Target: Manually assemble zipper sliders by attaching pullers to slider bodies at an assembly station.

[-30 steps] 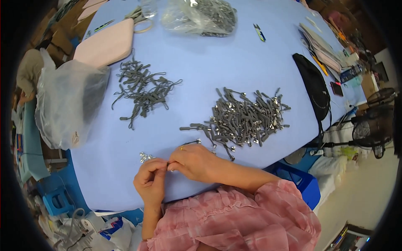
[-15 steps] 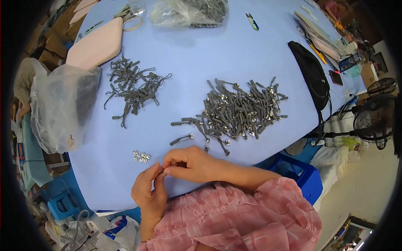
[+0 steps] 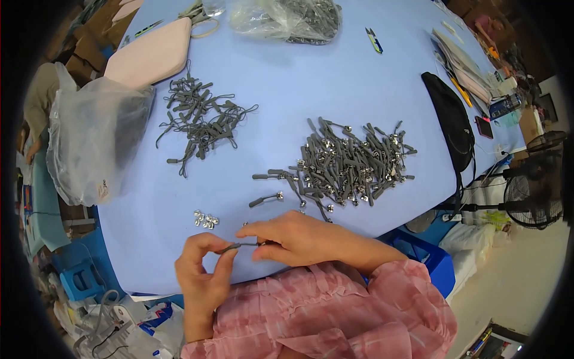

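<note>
A grey cord zipper pull (image 3: 239, 245) stretches between my two hands near the front edge of the table. My left hand (image 3: 203, 281) pinches one end between thumb and index finger. Its other end runs into my right hand (image 3: 299, 239), whose fingers close around it; what sits there is mostly hidden. Just beyond my hands lies a small cluster of silver zipper sliders (image 3: 206, 220). One grey pull with a slider (image 3: 266, 199) rests apart, ahead of my right hand. Farther right spreads a heap of pulls with sliders (image 3: 353, 158). Bare looped pulls (image 3: 209, 119) form another heap at left.
A clear plastic bag (image 3: 95, 143) hangs at the left edge beside a pale pink pouch (image 3: 152, 54). Another filled bag (image 3: 287, 18) lies at the back, with thread snips (image 3: 374, 40) to its right. A black bag (image 3: 448, 119) lines the right edge; a fan (image 3: 532, 185) stands beyond.
My hands have drawn apart, the left moving left and the right moving right, and the grey zipper pull now shows between them. The whole view has shifted slightly.
</note>
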`<state>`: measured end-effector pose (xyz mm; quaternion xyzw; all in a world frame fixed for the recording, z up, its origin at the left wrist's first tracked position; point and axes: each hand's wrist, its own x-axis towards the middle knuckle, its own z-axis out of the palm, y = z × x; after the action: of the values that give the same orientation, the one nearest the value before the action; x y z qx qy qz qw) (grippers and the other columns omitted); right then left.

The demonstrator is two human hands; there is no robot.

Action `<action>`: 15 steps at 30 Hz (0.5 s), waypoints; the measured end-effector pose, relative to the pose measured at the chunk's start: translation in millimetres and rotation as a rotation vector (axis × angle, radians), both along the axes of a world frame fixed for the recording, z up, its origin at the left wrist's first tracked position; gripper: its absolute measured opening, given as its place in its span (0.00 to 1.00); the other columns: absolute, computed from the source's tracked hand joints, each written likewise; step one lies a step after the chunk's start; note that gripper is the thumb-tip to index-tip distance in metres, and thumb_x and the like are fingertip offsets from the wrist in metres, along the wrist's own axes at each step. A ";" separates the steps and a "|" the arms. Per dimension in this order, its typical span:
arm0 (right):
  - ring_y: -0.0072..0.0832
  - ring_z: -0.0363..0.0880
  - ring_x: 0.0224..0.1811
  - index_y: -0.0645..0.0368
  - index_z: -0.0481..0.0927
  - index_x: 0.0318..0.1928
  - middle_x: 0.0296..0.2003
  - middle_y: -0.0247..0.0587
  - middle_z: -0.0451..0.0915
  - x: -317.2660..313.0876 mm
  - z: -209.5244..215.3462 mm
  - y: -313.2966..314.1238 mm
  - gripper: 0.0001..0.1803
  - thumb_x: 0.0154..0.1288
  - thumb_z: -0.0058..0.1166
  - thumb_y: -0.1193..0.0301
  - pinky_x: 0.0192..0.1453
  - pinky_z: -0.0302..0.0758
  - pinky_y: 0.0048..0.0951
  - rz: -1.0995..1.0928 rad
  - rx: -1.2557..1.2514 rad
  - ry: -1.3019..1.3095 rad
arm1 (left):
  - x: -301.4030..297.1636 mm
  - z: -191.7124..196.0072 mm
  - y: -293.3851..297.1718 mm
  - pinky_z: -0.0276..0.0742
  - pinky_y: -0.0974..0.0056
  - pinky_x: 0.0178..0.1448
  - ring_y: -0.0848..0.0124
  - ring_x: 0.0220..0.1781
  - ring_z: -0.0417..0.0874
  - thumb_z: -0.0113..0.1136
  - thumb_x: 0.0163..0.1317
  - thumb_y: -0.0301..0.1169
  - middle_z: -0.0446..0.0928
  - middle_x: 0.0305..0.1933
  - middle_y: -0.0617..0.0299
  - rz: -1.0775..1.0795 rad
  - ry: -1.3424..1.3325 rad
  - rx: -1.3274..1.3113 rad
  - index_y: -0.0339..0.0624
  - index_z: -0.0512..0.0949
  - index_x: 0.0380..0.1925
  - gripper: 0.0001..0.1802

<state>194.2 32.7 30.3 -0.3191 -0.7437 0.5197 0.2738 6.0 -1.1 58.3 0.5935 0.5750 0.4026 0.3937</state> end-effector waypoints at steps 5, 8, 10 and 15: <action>0.36 0.75 0.25 0.58 0.77 0.34 0.24 0.39 0.76 3.5 -6.1 -8.7 0.06 0.57 0.53 0.70 0.29 0.72 0.33 0.065 0.128 -0.059 | -11.4 -0.4 -9.5 0.71 0.71 0.37 0.75 0.30 0.76 0.61 0.46 0.17 0.76 0.28 0.61 -0.006 -0.070 -0.033 0.36 0.73 0.27 0.09; 0.33 0.75 0.30 0.55 0.77 0.29 0.26 0.37 0.75 6.1 0.9 -8.9 0.04 0.52 0.55 0.71 0.31 0.72 0.30 -0.045 0.333 -0.112 | -13.0 -11.1 -12.7 0.72 0.69 0.36 0.70 0.30 0.77 0.61 0.46 0.17 0.76 0.28 0.59 0.024 -0.121 -0.001 0.38 0.74 0.28 0.09; 0.35 0.74 0.35 0.54 0.76 0.26 0.30 0.35 0.74 14.7 -9.1 -5.3 0.06 0.44 0.57 0.72 0.35 0.72 0.33 -0.234 0.656 -0.381 | -13.4 -20.0 2.4 0.72 0.63 0.40 0.61 0.33 0.77 0.64 0.43 0.19 0.75 0.29 0.57 -0.063 0.258 0.168 0.40 0.75 0.30 0.12; 0.39 0.73 0.42 0.57 0.77 0.26 0.37 0.38 0.74 44.6 -33.2 1.8 0.07 0.42 0.54 0.73 0.41 0.70 0.37 -0.377 0.825 -0.681 | -9.3 -32.2 19.4 0.66 0.57 0.49 0.56 0.42 0.72 0.66 0.39 0.24 0.74 0.34 0.58 -0.198 0.540 0.423 0.41 0.76 0.31 0.15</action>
<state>238.7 34.5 -3.0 -0.4625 -0.8617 -0.0039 0.2084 -3.3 18.3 26.1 0.7999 0.5018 0.3012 0.1329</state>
